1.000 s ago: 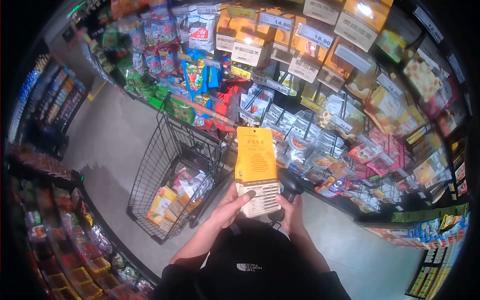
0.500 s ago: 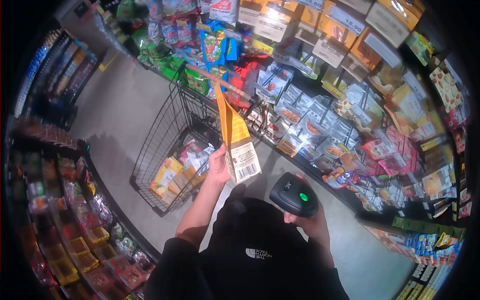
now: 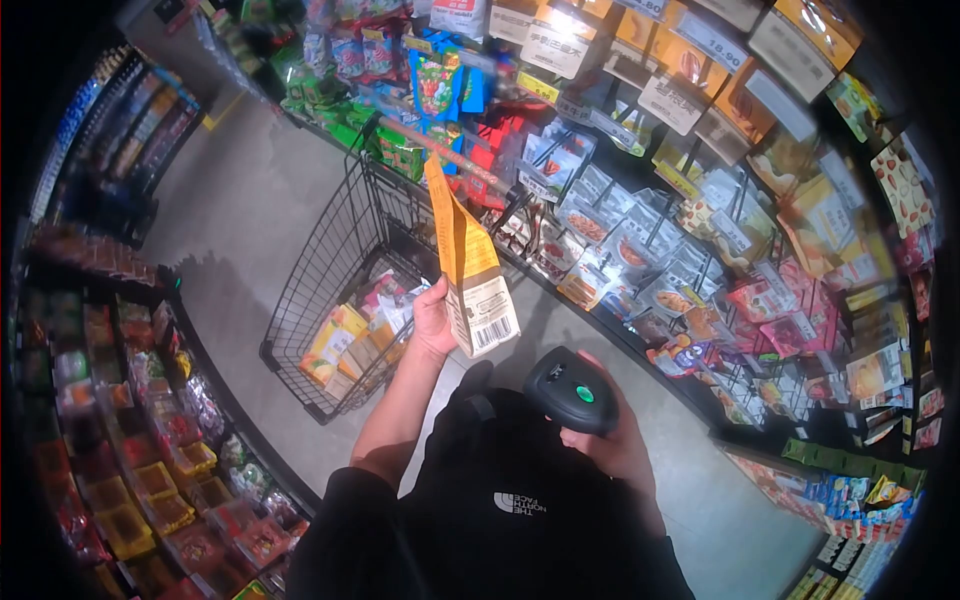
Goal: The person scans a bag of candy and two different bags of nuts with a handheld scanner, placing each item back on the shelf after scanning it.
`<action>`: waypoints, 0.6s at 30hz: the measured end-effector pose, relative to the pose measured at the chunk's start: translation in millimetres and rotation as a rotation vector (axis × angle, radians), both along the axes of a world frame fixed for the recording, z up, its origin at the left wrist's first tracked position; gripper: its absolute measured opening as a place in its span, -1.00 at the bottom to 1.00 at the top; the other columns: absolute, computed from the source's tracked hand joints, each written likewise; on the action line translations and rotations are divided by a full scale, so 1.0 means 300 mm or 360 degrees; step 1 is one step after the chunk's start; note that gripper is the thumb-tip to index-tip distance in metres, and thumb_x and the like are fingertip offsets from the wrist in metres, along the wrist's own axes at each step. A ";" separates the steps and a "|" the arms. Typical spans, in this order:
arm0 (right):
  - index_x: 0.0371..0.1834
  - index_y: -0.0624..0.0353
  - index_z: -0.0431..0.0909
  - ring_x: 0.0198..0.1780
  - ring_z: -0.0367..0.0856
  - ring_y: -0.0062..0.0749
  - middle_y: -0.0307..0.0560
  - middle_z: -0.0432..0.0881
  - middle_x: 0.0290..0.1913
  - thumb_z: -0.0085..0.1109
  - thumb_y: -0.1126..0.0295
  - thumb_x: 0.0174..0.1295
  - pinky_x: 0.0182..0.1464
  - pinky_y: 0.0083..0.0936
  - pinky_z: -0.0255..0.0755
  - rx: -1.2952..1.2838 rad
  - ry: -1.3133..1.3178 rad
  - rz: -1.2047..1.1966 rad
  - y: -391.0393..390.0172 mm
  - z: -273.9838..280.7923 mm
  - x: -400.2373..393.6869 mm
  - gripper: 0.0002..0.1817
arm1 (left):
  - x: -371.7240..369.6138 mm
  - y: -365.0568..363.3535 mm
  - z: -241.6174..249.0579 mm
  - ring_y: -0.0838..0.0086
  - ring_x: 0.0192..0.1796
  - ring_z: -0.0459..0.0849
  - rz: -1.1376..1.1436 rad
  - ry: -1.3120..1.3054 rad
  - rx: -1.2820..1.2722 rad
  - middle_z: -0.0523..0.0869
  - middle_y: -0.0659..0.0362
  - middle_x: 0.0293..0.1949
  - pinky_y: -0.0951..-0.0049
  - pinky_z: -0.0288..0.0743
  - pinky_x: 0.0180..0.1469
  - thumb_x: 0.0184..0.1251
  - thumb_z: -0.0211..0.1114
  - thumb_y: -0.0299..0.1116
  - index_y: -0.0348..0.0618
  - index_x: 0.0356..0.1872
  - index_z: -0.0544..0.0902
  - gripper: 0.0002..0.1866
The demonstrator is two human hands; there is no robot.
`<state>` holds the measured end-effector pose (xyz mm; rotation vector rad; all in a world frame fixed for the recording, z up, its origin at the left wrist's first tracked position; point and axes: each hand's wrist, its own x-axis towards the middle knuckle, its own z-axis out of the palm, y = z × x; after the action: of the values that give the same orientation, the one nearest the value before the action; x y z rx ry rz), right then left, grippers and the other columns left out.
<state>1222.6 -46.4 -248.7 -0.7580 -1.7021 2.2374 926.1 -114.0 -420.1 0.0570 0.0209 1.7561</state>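
Observation:
My left hand is closed on a yellow and beige snack bag, held in front of my chest. The bag's printed side with a barcode faces up toward me. To the right, my right hand wraps around a black barcode scanner, which shows a green light on top. The scanner's front end points toward the bag, with a gap between the two. Part of the right hand's fingers is hidden under the scanner.
A wire shopping cart with several packages inside stands ahead to the left. Beyond it, a shelf wall of hanging snack bags runs across to the right. Bins of packaged goods line the lower left. Grey floor lies between.
The scanner in my right hand has shifted slightly left, closer to the bag. The bag in my left hand has moved a little, and the view has shifted slightly.

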 end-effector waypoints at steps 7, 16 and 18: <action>0.55 0.27 0.04 0.44 0.33 -0.37 0.02 0.37 0.41 0.30 0.65 0.06 0.42 -0.45 0.18 0.0056 -0.0044 0.0055 -0.002 -0.021 0.005 -0.07 | 0.005 -0.006 -0.052 -0.03 0.22 0.59 0.0051 -0.0011 -0.0118 0.61 -0.10 0.21 -0.10 0.40 0.31 0.22 0.35 -0.18 -0.28 0.29 0.48 -0.36; 0.55 0.26 0.04 0.46 0.30 -0.36 0.04 0.33 0.45 0.32 0.62 0.07 0.44 -0.43 0.17 0.0101 0.0007 0.0052 0.005 -0.023 0.020 -0.06 | 0.024 -0.022 -0.006 0.01 0.24 0.59 0.0080 0.0012 -0.0072 0.62 -0.11 0.20 -0.01 0.39 0.35 0.27 0.31 -0.26 -0.29 0.27 0.51 -0.45; 0.55 0.26 0.04 0.45 0.31 -0.35 0.04 0.34 0.44 0.32 0.62 0.07 0.43 -0.42 0.17 0.0125 -0.0006 0.0063 0.004 -0.034 0.031 -0.06 | 0.024 -0.024 -0.004 0.01 0.24 0.59 0.0093 0.0033 -0.0111 0.62 -0.10 0.21 -0.01 0.39 0.35 0.27 0.31 -0.27 -0.29 0.27 0.51 -0.44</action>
<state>1231.8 -45.1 -259.0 -0.7170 -1.8106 2.1813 933.3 -121.4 -421.2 0.0244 0.0997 1.8120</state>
